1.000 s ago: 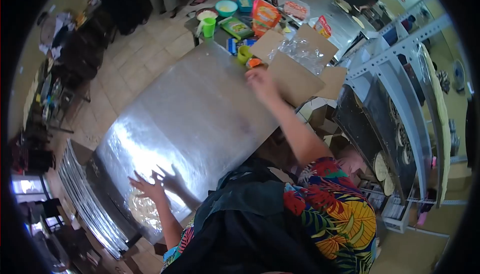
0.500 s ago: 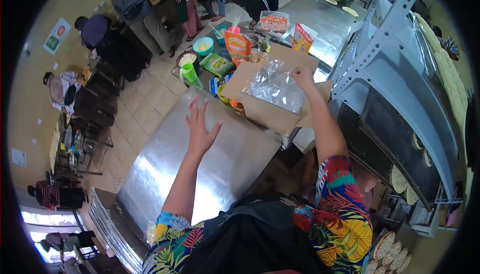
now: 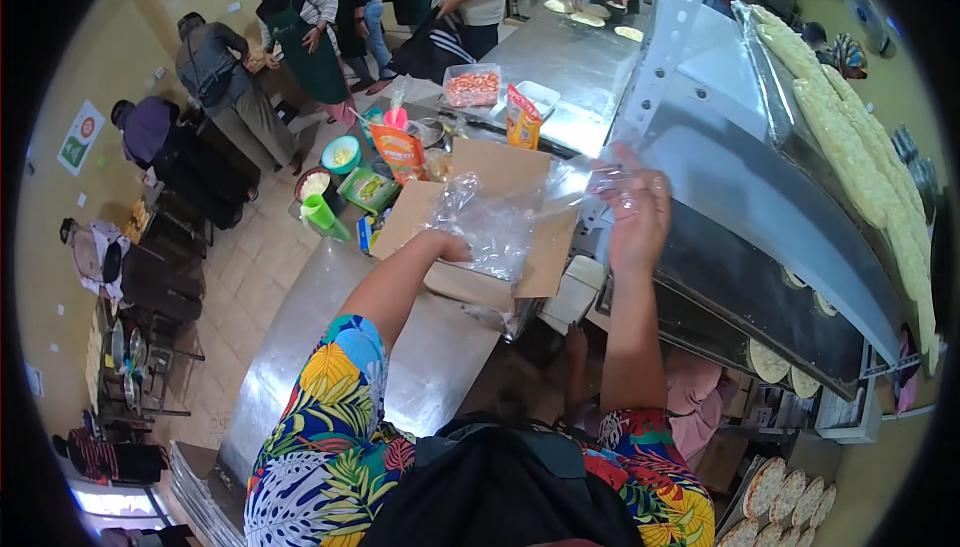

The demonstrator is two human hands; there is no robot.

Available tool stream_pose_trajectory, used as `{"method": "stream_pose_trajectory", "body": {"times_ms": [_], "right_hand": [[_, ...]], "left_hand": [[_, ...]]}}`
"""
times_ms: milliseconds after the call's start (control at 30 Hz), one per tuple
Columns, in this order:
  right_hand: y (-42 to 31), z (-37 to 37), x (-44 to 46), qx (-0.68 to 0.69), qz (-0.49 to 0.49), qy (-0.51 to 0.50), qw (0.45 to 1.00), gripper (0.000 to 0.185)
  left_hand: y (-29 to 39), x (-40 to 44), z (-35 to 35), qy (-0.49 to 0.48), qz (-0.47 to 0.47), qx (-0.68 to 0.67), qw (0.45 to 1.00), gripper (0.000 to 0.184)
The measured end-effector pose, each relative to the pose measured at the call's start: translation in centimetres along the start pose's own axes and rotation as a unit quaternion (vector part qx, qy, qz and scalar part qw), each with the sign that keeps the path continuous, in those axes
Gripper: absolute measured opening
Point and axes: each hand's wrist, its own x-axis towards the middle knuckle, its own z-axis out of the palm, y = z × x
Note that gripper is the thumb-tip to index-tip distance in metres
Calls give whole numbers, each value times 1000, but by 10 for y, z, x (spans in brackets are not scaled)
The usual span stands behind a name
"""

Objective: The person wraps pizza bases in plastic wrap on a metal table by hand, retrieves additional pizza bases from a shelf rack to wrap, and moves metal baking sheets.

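Observation:
An open cardboard box [image 3: 470, 285] stands at the far end of the metal table [image 3: 310, 327], with clear plastic [image 3: 490, 222] inside and its flaps folded out. My left hand [image 3: 447, 245] reaches into the box at its near left side, against the plastic; its fingers are partly hidden there. Right of the box, my right hand [image 3: 638, 212] is raised with its fingers closed on a piece of clear plastic film [image 3: 580, 182], which stretches back toward the box.
Bowls, a green cup [image 3: 320, 215] and food packets [image 3: 400, 152] stand left of the box. A metal rack [image 3: 740, 162] with trays of flat dough rises at the right. Several people stand farther off; another person's arm [image 3: 576, 362] shows below the box.
My left hand has moved from above the metal table into the box. My right hand has moved from the box to its right, drawing up clear film. The view has shifted right.

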Motion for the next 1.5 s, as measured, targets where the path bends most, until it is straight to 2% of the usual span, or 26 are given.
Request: {"method": "stream_pose_trajectory", "body": {"times_ms": [133, 200, 233, 300, 333, 400, 467, 533, 567, 633, 667, 767, 800, 833, 867, 900, 967, 1000, 1067, 1100, 1133, 1167, 1200, 1300, 1433, 1500], "right_hand": [[-37, 8, 2, -36, -71, -52, 995, 19], [-29, 14, -7, -111, -79, -122, 983, 26], [-25, 23, -13, -100, -100, -190, 971, 27], [-35, 46, -30, -170, -63, -317, 931, 5], [-30, 61, -31, -184, -131, -417, 880, 9], [-21, 95, -51, -230, -207, -547, 778, 17], [-16, 125, -93, -256, -216, -591, 733, 20], [-14, 150, -134, -286, -158, -696, 640, 20], [-9, 155, -151, -274, -160, -707, 632, 20], [9, 163, -186, -253, -65, -850, 457, 24], [5, 171, -198, -241, -68, -858, 448, 24], [-5, 186, -216, -153, -9, -814, 560, 33], [-9, 191, -219, -142, -11, -829, 541, 33], [-13, 196, -222, -154, 32, -755, 637, 33], [-14, 206, -228, -164, 77, -668, 722, 33], [-7, 218, -239, -154, 77, -685, 707, 33], [19, 233, -276, -181, 113, -347, 913, 32], [38, 240, -296, -178, 115, -353, 911, 32], [58, 267, -333, -166, 52, -290, 941, 44], [75, 276, -345, -84, 205, -261, 939, 51], [84, 285, -356, 0, 349, -222, 910, 58], [79, 294, -371, -176, 123, -306, 928, 52], [74, 301, -384, -341, -111, -359, 861, 46], [105, 295, -403, -335, -52, -482, 808, 33], [110, 284, -419, -392, -140, -459, 785, 26], [97, 280, -421, -395, -131, -405, 814, 24]], "left_hand": [[12, -19, -9, 49, -12, -48, 998, 55], [31, -56, -27, 409, 20, -63, 910, 39], [35, -77, -34, 414, 15, -61, 908, 39], [37, -125, -36, 470, 42, -337, 814, 30], [43, -153, -31, 475, 35, -339, 811, 30], [53, -204, -10, 411, -17, -560, 719, 30], [55, -224, 28, 401, 0, -616, 678, 42], [81, -247, 58, 157, 126, -786, 585, 64], [100, -261, 68, 106, 186, -811, 545, 73], [124, -279, 93, 69, 246, -832, 492, 83], [130, -285, 109, 77, 305, -847, 429, 86], [131, -312, 161, 95, 401, -865, 287, 87], [137, -330, 170, 90, 438, -867, 219, 87], [144, -348, 182, 132, 412, -881, 192, 85], [155, -369, 188, 154, 421, -876, 179, 85], [164, -387, 195, 263, 394, -851, 228, 83], [178, -402, 213, 420, 366, -785, 272, 78], [180, -401, 223, 425, 365, -784, 268, 78], [196, -413, 236, 592, 313, -655, 349, 68], [196, -407, 251, 591, 315, -655, 350, 68], [190, -394, 271, 577, 323, -716, 225, 63], [189, -388, 284, 547, 325, -765, 98, 59], [202, -401, 283, 538, 329, -769, 105, 59], [226, -426, 288, 558, 89, -818, 106, 51], [204, -408, 338, 572, 86, -804, 140, 46], [200, -410, 352, 590, 106, -796, 89, 40]]}}
